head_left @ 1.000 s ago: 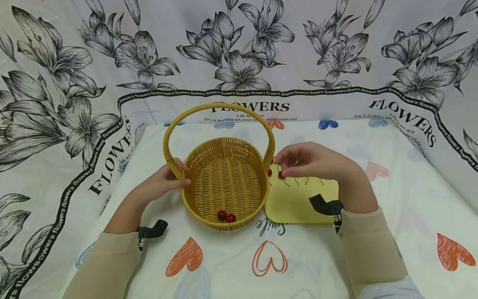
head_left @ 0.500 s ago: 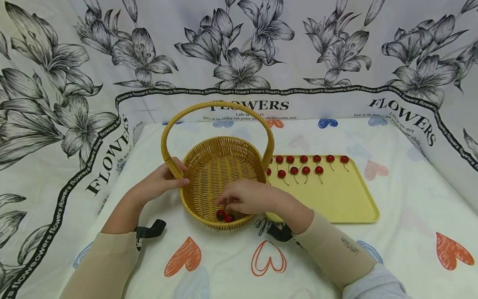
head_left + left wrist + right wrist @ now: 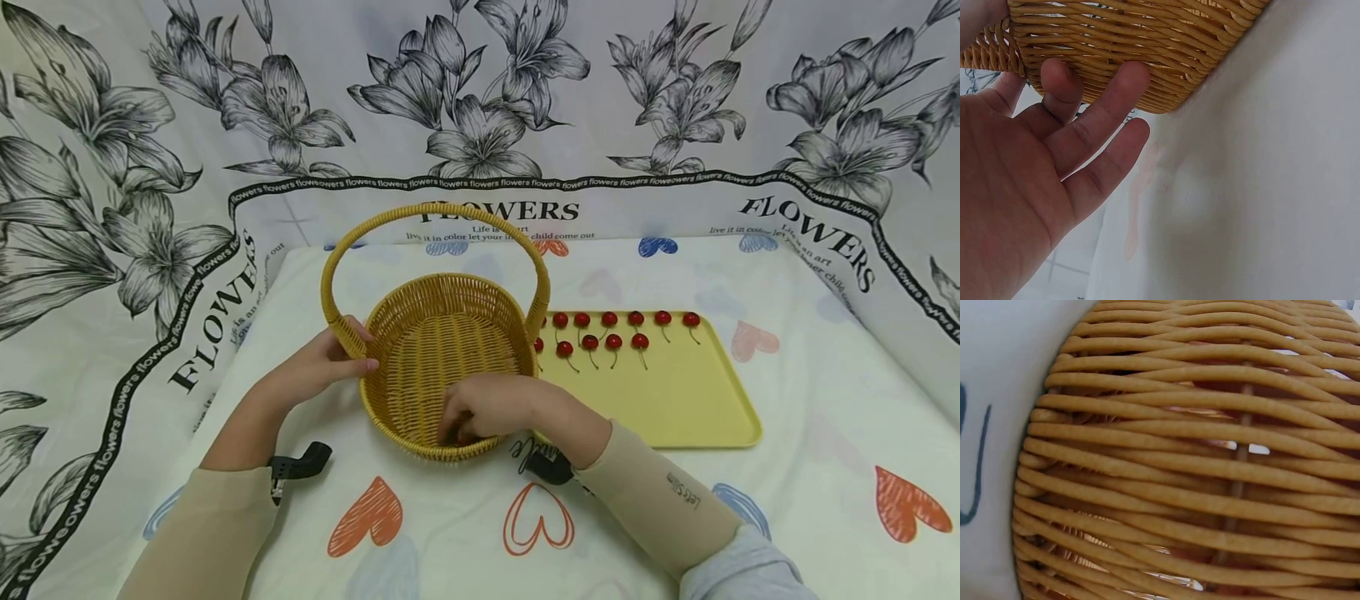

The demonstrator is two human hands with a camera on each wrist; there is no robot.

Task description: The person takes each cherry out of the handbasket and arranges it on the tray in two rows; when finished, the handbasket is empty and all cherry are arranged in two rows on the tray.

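My left hand (image 3: pixel 324 363) grips the round yellow wicker basket (image 3: pixel 442 350) at its left side, where the handle meets the rim. Its thumb lies over the rim. In the left wrist view several of the left hand's (image 3: pixel 1041 169) fingers are spread below the woven wall (image 3: pixel 1116 37). My right hand (image 3: pixel 491 406) reaches down inside the basket near its front wall, fingers bent downward. A trace of red shows under its fingertips; the cherries there are hidden, so I cannot tell whether it pinches one. In the right wrist view the basket's weave (image 3: pixel 1197 444) fills most of the picture.
Right of the basket lies a yellow tray (image 3: pixel 652 408) with several stemmed cherries (image 3: pixel 613 342) in two rows along its far side. The basket overlaps the tray's left end. The heart-print cloth (image 3: pixel 442 525) covers the table, and a flower-print curtain (image 3: pixel 660 200) hangs behind.
My right hand has moved left from above the tray into the basket, then lower, covering the two cherries seen there before. My left hand keeps its hold on the basket.
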